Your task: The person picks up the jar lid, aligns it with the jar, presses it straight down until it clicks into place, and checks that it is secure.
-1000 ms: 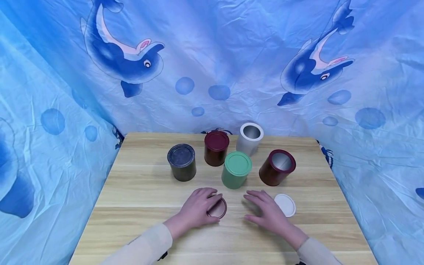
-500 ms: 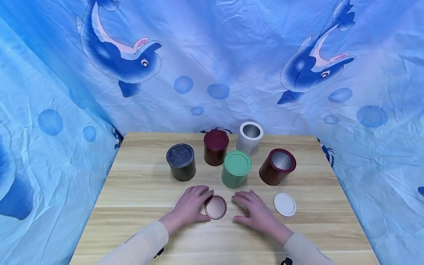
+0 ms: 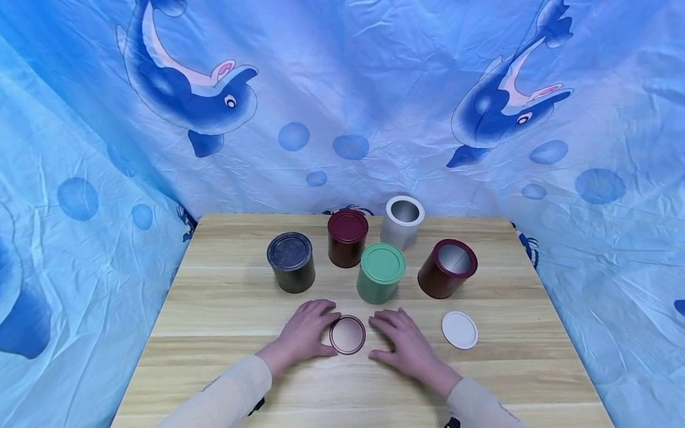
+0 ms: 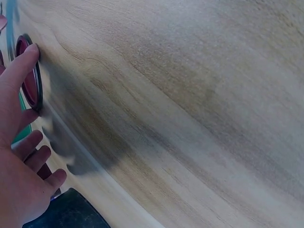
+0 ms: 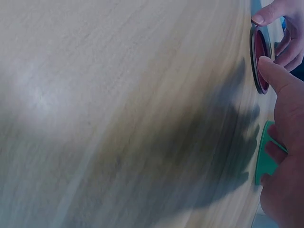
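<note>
Listing, head view: one dark-red-rimmed round lid (image 3: 347,334), flat on the wood-grain tabletop (image 3: 535,356), between two hands. Left hand (image 3: 304,334): thumb and fingers spread in a C at the lid's near-left rim, pinching nothing; contact with the rim cannot be told. Right hand (image 3: 404,345): likewise spread, a narrow gap from the lid. Both pale sleeves (image 3: 227,389) cut off by the bottom edge. One white round lid (image 3: 459,330), to the right, unobscured. Canisters: black, lidded (image 3: 291,264); dark red, lidded (image 3: 347,241); green, lidded (image 3: 381,276); white, open-topped (image 3: 402,224), lower part partly hidden by the green; dark red, open-topped (image 3: 441,278), floor hard to make out. Behind, a blue dolphin-print sheet (image 3: 342,83).

Left wrist view: left hand cut off by the left edge; its thumb crosses part of the lid, seen nearly edge-on. Green mostly covered by fingers; a dark canister cropped below.

Right wrist view: right hand cropped at the right edge, thumb tip overlapping the lid, touch uncertain; green canister half hidden behind the fingers; left hand partial, upper corner.
</note>
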The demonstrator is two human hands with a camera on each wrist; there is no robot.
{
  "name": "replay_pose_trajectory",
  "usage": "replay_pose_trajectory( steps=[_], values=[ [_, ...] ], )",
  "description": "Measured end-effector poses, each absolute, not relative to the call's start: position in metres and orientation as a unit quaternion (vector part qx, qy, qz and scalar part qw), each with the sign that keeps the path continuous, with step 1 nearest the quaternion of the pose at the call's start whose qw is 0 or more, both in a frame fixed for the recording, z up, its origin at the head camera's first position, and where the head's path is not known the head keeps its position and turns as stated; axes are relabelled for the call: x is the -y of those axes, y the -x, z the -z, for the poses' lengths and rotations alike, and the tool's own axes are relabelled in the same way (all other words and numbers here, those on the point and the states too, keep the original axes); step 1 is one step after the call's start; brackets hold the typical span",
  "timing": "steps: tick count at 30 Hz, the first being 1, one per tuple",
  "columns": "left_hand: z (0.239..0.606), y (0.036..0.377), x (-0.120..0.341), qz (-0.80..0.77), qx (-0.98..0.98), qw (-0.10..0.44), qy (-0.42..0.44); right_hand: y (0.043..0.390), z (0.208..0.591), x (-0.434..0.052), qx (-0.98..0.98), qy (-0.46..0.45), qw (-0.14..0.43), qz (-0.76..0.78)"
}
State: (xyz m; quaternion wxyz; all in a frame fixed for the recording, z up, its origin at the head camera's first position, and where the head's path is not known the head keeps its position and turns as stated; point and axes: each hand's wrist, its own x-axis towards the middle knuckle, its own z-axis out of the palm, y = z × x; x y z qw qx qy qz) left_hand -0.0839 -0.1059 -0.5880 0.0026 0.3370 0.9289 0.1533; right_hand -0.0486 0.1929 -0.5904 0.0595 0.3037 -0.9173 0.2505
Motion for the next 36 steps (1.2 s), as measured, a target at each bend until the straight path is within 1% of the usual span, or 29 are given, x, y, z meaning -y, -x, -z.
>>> replay_pose_trajectory(
  steps=[4, 14, 21, 29, 36],
  values=[
    [0.589, 0.084, 0.107, -0.159, -0.927, 0.008, -0.339, 0.047, 0.593, -0.190, 0.918, -0.300, 0.060, -0.253],
    [0.588, 0.084, 0.109, -0.151, -0.924, 0.004, -0.351, 0.044, 0.600, -0.185, 0.926, -0.296, 0.060, -0.228],
    [0.591, 0.084, 0.110, -0.132, -0.920, -0.017, -0.368, 0.044, 0.604, -0.182, 0.925, -0.300, 0.066, -0.222],
    [0.594, 0.083, 0.111, -0.147, -0.915, -0.024, -0.374, 0.044, 0.608, -0.179, 0.921, -0.307, 0.082, -0.227],
    [0.601, 0.084, 0.110, -0.143, -0.902, -0.059, -0.402, 0.044, 0.612, -0.176, 0.915, -0.309, 0.093, -0.241]
  ],
)
